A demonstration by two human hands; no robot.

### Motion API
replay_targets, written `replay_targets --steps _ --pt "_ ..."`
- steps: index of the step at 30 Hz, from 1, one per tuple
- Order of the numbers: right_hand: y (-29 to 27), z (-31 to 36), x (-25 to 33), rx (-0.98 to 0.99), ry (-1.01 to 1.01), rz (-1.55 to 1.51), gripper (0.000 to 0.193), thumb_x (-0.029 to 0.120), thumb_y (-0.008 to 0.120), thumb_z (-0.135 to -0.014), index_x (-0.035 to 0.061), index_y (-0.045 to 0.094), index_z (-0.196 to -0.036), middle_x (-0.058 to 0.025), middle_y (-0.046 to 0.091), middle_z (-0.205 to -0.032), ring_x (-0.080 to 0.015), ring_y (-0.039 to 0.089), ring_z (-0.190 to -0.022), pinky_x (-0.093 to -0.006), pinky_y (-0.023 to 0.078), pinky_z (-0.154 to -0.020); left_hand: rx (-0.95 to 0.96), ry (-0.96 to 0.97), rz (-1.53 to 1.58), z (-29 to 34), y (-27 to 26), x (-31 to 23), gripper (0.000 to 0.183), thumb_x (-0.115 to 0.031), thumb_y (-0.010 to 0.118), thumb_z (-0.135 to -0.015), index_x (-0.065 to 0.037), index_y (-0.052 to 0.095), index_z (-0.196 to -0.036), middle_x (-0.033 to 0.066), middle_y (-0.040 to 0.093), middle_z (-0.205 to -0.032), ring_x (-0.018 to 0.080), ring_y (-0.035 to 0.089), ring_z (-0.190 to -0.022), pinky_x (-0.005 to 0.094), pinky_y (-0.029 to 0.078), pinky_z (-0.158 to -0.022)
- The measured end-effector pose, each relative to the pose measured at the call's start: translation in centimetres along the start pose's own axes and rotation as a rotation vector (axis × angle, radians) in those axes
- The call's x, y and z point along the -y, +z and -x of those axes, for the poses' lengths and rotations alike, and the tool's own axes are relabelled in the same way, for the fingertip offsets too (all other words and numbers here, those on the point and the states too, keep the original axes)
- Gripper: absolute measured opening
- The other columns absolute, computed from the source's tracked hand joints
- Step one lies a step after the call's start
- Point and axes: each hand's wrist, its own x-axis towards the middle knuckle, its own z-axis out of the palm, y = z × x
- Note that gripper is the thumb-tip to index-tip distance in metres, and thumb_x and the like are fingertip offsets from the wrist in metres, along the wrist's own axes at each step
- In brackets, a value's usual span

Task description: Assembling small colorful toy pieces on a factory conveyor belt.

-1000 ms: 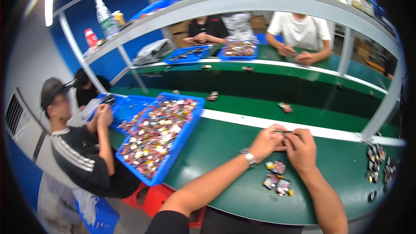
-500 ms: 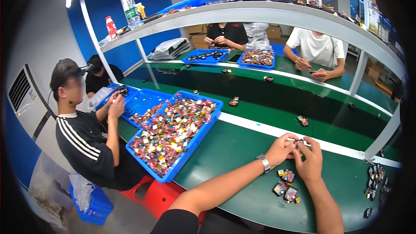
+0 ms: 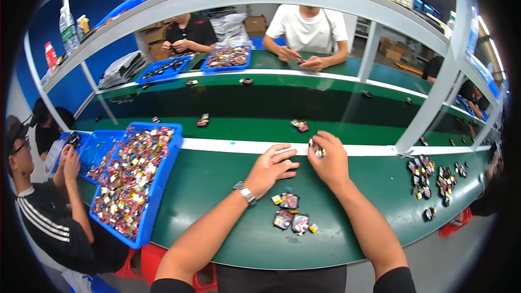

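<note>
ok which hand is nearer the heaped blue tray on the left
Left. The left hand is right of the blue tray; the right hand, holding a small part, is farther right.

Your left hand (image 3: pixel 269 171) has opened, releasing the small part (image 3: pixel 318 151). Your right hand (image 3: pixel 329 161) now holds it alone.

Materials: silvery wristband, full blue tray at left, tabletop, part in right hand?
Wristband: likely polished metal; linked look, bright glints.
Blue tray: probably moulded plastic, smooth; even colour throughout.
Tabletop: smooth, semi-gloss green with soft reflections; laminate or rubbery sheet, can't tell.
Part in right hand: partly covered, material unclear.
</note>
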Motion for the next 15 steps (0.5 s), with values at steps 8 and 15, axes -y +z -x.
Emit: replay_targets --steps 8,15 --pt "0.7 -2.8 -11.0 0.041 0.324 0.083 0.024 0.009 0.071 -0.074 -0.0009 0.070 -0.095 -0.0161 0.070 -0.100 -0.0358 0.064 -0.096 -0.0414 0.052 -0.087 0.018 -0.047 -0.145 0.0 0.4 -0.2 0.036 -0.009 0.054 -0.099 0.001 0.046 -0.132 0.0229 0.058 -0.130 0.0284 0.065 -0.112 0.0374 0.057 -0.092" --pt "-5.2 -9.2 -0.5 -0.185 -0.088 -0.234 0.030 0.005 0.077 -0.074 0.0035 0.063 -0.100 -0.0103 0.061 -0.099 -0.0195 0.059 -0.085 -0.0290 0.050 -0.074 0.015 -0.077 -0.139 0.2 -0.4 0.0 0.029 -0.010 0.055 -0.098 0.002 0.052 -0.124 0.0201 0.063 -0.122 0.0257 0.067 -0.105 0.0358 0.058 -0.089"
